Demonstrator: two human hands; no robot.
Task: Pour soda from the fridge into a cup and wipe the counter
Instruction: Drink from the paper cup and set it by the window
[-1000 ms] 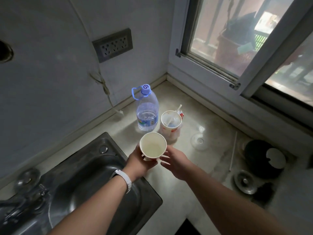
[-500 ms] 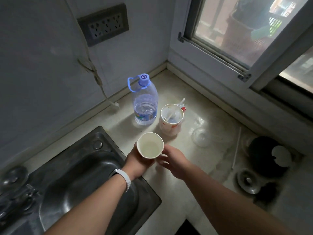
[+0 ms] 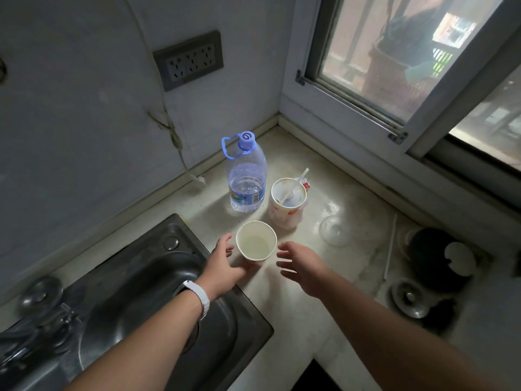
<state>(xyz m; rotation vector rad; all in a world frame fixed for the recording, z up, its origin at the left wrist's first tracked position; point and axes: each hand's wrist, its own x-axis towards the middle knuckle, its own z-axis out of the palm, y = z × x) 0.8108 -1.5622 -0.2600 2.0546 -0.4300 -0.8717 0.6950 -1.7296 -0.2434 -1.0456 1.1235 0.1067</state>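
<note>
- Head view: left hand (image 3: 225, 263), fingers clamped round a paper cup (image 3: 256, 240).
- Right hand (image 3: 303, 268), fingers spread apart, at the cup's 3 o'clock, not touching.

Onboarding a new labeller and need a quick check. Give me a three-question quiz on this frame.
1. True or false: the right hand grips the cup.
2. The cap of the bottle is: A red, B blue, C green.
3. Fill in: the sink lies on the cup's ____ side.
Key: 1 false, the hand is open and apart from the cup; 2 B; 3 left.
</note>
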